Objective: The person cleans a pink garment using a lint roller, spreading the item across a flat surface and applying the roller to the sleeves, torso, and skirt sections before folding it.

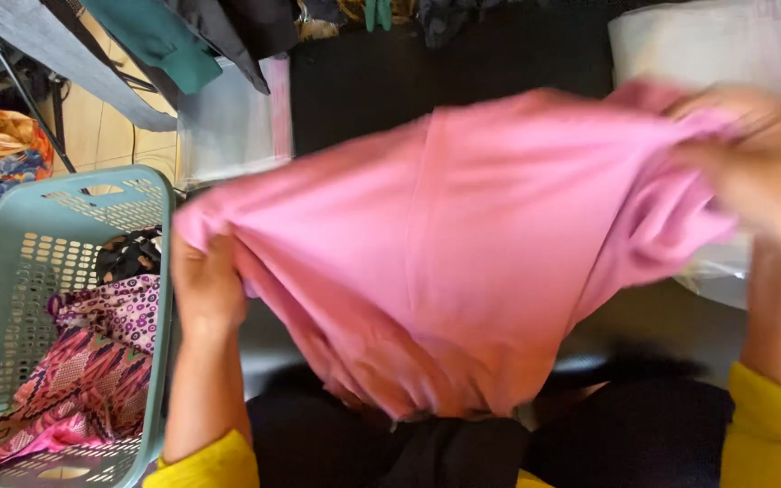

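Both hands — left hand (205, 289) and right hand (752, 167), fingers pinched shut on opposite edges — hold the pink garment (463, 253) stretched taut above the lap, spreading it flat, beside the teal laundry basket (151, 194) of patterned clothes (92, 361).

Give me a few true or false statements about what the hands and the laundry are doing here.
1. Both hands hold the pink cloth. True: the left hand grips one edge and the right hand the other.
2. The basket is red. False: it is pale green.
3. Patterned clothes lie in the basket. True.
4. The sleeves are blue. False: they are yellow.
5. The pink cloth lies folded inside the basket. False: it is held up, spread between the hands.
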